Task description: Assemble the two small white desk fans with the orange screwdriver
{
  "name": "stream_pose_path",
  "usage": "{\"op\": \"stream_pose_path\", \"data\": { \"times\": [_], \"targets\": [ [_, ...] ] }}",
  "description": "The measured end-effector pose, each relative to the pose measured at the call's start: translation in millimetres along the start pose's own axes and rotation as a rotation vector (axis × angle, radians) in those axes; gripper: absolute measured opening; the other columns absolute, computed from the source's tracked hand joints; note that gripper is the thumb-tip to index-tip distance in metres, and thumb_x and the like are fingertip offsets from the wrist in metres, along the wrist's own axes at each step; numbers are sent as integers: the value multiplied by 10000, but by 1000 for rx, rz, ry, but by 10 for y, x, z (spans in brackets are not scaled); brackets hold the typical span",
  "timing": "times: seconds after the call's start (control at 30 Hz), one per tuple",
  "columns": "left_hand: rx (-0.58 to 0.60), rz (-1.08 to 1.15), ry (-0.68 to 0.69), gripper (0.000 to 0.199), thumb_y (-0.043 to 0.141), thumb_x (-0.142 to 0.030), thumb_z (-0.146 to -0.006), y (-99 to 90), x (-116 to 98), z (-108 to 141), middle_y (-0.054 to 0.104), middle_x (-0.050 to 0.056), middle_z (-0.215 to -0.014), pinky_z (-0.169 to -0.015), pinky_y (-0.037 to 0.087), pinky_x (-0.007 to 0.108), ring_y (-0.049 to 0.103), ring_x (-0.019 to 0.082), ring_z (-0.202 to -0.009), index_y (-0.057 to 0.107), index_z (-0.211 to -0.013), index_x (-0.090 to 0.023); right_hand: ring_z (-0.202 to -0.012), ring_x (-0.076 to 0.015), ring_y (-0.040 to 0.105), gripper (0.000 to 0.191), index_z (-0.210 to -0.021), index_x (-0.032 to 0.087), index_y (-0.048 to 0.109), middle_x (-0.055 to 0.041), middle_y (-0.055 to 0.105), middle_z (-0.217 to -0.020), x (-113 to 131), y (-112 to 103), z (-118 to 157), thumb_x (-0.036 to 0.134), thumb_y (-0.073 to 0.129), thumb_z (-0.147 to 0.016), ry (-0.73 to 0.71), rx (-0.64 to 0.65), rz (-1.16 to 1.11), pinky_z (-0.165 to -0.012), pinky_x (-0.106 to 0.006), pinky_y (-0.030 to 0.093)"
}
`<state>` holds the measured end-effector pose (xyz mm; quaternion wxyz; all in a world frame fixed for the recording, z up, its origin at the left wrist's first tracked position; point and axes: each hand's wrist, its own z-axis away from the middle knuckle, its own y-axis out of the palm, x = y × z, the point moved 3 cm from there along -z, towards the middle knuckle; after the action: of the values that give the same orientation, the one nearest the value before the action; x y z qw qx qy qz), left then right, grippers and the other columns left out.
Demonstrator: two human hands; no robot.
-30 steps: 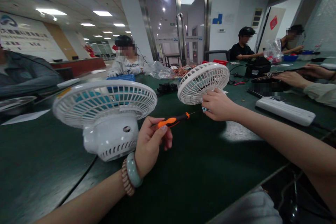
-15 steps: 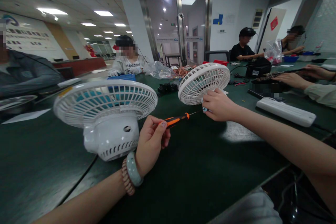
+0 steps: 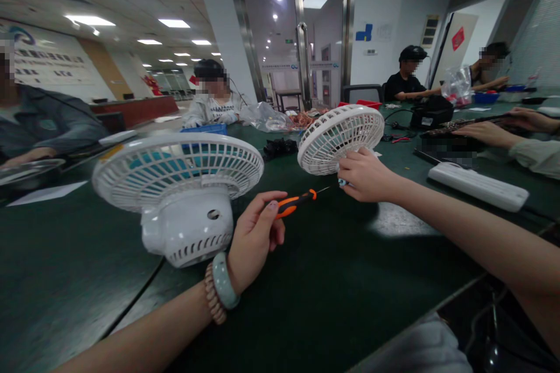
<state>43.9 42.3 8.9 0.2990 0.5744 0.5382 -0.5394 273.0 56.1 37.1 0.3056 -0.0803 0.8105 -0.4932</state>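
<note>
My left hand (image 3: 258,224) pinches the handle end of an orange-and-black screwdriver (image 3: 296,203), whose thin shaft points right toward the other hand. My right hand (image 3: 363,175) is closed at the underside of a tilted white fan grille (image 3: 339,137). A small light-blue piece shows at its fingers; exactly what the fingers grip is hidden, as is the screwdriver's tip. To the left, a white fan (image 3: 188,221) with its round motor housing rests on the table, its grille facing up and teal blades showing through the bars. The left wrist is close beside this housing.
A white power strip (image 3: 479,186) lies right on the dark green table (image 3: 324,297). Behind are a blue tray (image 3: 203,129), black parts (image 3: 280,147), a plastic bag (image 3: 269,118) and a black bag (image 3: 432,112). Other people sit around; one person's hands (image 3: 492,131) are at far right.
The left fingers have shifted slightly on the screwdriver handle, with the forefinger stretched further along it. My right hand and the fan grille stay nearly where they were.
</note>
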Motion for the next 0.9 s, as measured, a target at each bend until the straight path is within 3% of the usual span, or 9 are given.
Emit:
{"op": "stream_pose_path", "data": {
  "times": [0.6,0.9],
  "targets": [
    [-9,26,-28,387,405,-477,-818,22,3,3,489,-51,-469,-349,289,156,398,65,-378,505,-1019,-162,-918,-250,445,255,-865,134,612,-116,576,-938,0,4,-1,307,439,-792,4,3,3,-747,-368,236],
    [-75,114,15,363,515,-402,-768,11,12,-34,556,-10,-610,-444,389,201,492,90,-509,547,-1030,-155,-919,-247,442,260,-869,131,617,-121,574,-949,-4,9,1,303,439,-791,8,9,-8,-753,-368,231]
  ]
}}
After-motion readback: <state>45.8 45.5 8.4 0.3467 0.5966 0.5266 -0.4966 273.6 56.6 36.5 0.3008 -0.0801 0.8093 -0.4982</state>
